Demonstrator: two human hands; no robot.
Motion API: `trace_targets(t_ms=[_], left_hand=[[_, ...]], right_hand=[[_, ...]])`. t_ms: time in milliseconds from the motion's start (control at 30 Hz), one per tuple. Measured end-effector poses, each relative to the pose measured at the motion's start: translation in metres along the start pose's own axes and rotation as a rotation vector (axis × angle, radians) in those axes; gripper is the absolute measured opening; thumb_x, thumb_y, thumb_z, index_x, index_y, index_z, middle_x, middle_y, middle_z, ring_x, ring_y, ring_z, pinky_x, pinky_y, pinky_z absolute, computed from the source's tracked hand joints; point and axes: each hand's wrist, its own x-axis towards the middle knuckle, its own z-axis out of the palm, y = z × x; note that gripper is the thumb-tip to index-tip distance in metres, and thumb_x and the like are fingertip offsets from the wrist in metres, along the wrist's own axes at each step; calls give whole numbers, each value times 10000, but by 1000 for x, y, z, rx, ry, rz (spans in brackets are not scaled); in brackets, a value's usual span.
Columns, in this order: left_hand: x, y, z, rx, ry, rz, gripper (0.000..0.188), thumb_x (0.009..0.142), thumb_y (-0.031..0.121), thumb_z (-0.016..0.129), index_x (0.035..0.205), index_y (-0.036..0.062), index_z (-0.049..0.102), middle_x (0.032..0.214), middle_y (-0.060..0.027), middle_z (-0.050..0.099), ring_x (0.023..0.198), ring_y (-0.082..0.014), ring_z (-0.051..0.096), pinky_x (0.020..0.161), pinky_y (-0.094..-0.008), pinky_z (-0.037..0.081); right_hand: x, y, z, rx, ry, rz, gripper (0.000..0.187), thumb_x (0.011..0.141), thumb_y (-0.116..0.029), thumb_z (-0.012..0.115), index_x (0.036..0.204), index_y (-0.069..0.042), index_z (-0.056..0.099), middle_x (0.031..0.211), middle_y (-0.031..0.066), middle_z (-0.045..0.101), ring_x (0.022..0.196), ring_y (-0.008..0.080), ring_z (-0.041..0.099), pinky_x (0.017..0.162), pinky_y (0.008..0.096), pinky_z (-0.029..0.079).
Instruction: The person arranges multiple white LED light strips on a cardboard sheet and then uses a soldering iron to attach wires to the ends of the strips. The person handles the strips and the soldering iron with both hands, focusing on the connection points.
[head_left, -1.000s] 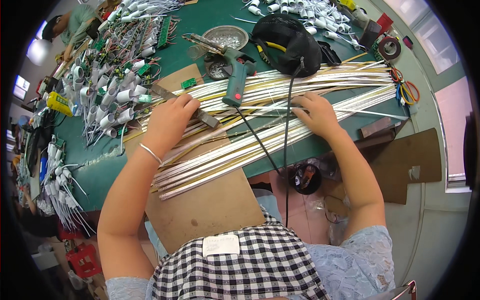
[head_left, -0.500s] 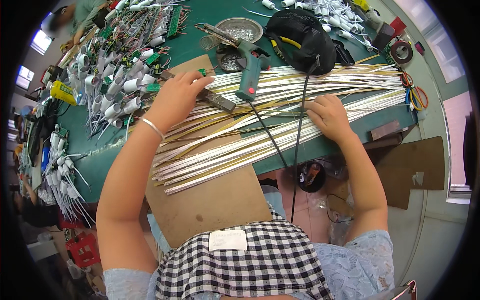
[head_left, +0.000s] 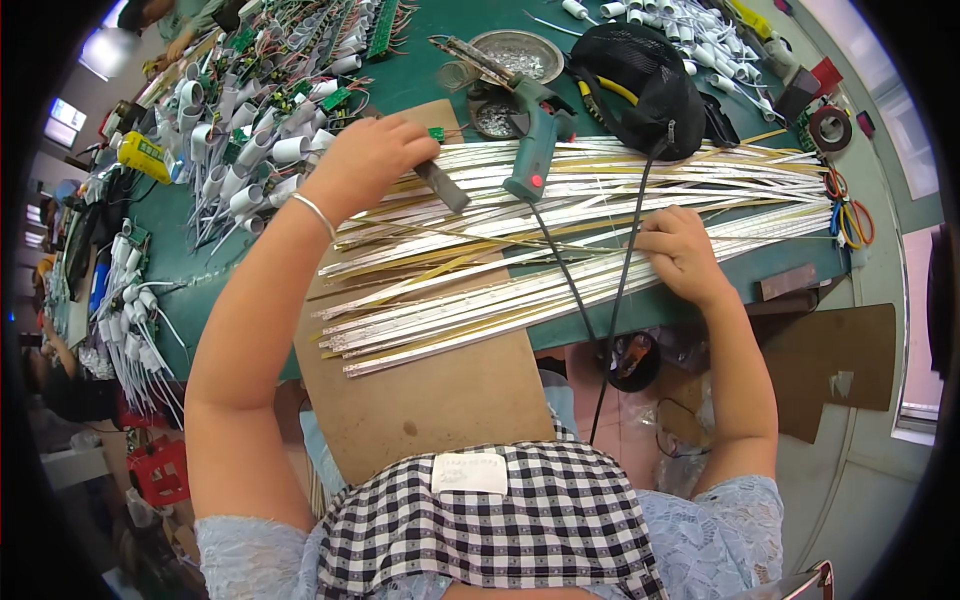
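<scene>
Strips (head_left: pixel 600 250), long thin white and yellow ones, are fanned out in a big loose pile across the green bench (head_left: pixel 200 290), partly over a brown board (head_left: pixel 450 390) that sticks out past the bench edge toward the person.

Head view, only one to go on: the left hand (head_left: pixel 365 160) is clenched around a dark flat tool (head_left: pixel 442 187), whose end pokes out to the right over the top of the strip pile. There's a thin bracelet (head_left: pixel 316 213) on that wrist. The right hand (head_left: pixel 683 250) is pressed down on the strips with fingers curled; can't really tell if it's pinching one or just pinning them flat.

Between the hands, a green power tool (head_left: pixel 535 135) lies on the pile, its black cord (head_left: pixel 570 290) running down off the bench edge. Behind it sit a round metal dish (head_left: pixel 517 52) and a black mesh bag (head_left: pixel 640 85). Left side of the bench is crowded with white tube-shaped parts (head_left: pixel 250 150) with wires and small green circuit boards (head_left: pixel 335 100). Far right, a roll of tape (head_left: pixel 829 127) and orange-handled scissors (head_left: pixel 850 215).
</scene>
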Motion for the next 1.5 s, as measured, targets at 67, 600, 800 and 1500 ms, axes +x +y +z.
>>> trace_targets(t_ms=[67, 600, 800, 1500], left_hand=[[0, 4, 7, -43, -53, 6, 339, 790, 24, 638, 1103, 152, 605, 1090, -9, 601, 1048, -231, 586, 855, -350, 495], [-16, 137, -37, -458, -199, -400, 591, 769, 421, 743, 1139, -8, 573, 1114, -185, 548, 1056, -364, 527, 932, -456, 424], [-26, 159, -38, -427, -76, -352, 936, 587, 573, 818, 1219, -40, 502, 1253, -196, 483, 1167, -383, 455, 997, -462, 384], [-25, 148, -18, -437, -83, -250, 928, 611, 647, 767, 1193, -25, 502, 1512, -258, 359, 1363, -461, 347, 1138, -549, 233]], right_hand=[[3, -4, -2, 0, 8, -14, 164, 750, -161, 640, 890, -121, 716, 972, 28, 618, 968, 255, 551, 892, 402, 398], [8, -18, 16, -9, 186, 189, 373, 829, -161, 623, 1195, -97, 649, 1081, 97, 604, 1026, 303, 567, 901, 412, 465], [25, -29, 6, -186, 2, 156, 541, 762, -49, 568, 1279, -189, 646, 1007, 85, 580, 944, 299, 547, 836, 420, 446], [29, -2, 6, -304, 171, 187, 270, 842, -215, 586, 1083, -115, 654, 1001, 64, 637, 1046, 253, 585, 1001, 415, 381]])
